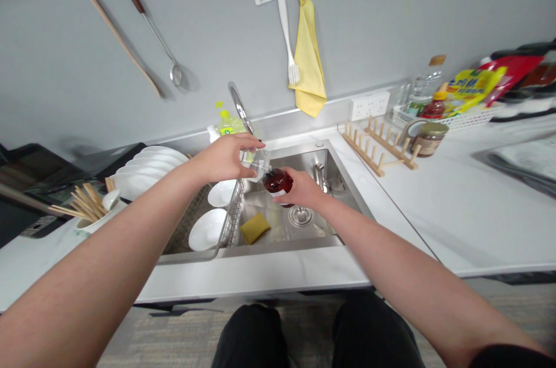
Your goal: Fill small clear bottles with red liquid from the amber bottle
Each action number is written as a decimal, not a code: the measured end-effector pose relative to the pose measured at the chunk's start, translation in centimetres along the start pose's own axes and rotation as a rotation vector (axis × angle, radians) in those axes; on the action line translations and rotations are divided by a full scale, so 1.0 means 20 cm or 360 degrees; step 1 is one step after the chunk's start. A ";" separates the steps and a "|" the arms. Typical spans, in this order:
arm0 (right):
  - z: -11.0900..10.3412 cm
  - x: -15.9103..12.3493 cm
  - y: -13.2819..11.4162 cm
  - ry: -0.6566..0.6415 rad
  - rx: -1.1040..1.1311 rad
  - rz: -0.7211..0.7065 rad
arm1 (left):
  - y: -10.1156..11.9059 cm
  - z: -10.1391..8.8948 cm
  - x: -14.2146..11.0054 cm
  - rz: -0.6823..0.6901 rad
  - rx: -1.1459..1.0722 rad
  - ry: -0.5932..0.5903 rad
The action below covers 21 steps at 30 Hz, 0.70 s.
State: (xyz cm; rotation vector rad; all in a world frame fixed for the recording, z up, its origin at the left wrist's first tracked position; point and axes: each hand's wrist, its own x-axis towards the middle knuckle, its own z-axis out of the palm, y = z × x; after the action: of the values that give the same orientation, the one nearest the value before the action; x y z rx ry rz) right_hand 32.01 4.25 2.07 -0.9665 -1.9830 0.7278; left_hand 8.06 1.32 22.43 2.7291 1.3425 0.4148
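Now, above the steel sink (282, 246), the left hand (223, 159) closes round a clear vessel (256, 162), partly hidden, while the right hand (302, 189) grips a dark red bottle (277, 182) tipped against it; any flow is unclear.

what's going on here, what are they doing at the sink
A person stands at a steel sink, holding things up over it with both hands. Their left hand grips a clear container, and their right hand grips a dark red bottle, tilted toward it. A yellow sponge lies in the sink, and white bowls sit in a wire rack beside it.
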 end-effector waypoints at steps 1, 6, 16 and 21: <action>0.00 0.00 0.00 0.0006 0.0004 -0.0007 | 0.01 0.00 0.00 -0.0002 0.0006 -0.0004; 0.00 0.00 -0.01 0.0021 0.0017 -0.0019 | 0.02 -0.02 0.02 0.0000 0.0021 -0.0012; 0.00 0.00 0.01 0.0034 0.0012 -0.0023 | 0.04 -0.04 0.05 0.0011 0.0095 -0.0058; 0.00 0.00 0.01 0.0043 -0.0014 0.0000 | 0.05 -0.06 0.07 0.0022 0.0146 -0.0120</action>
State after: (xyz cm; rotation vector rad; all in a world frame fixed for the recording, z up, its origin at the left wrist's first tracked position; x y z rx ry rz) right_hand 31.97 4.33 1.92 -0.9769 -1.9640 0.7033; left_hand 9.40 1.67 23.98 2.7977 1.3573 0.2550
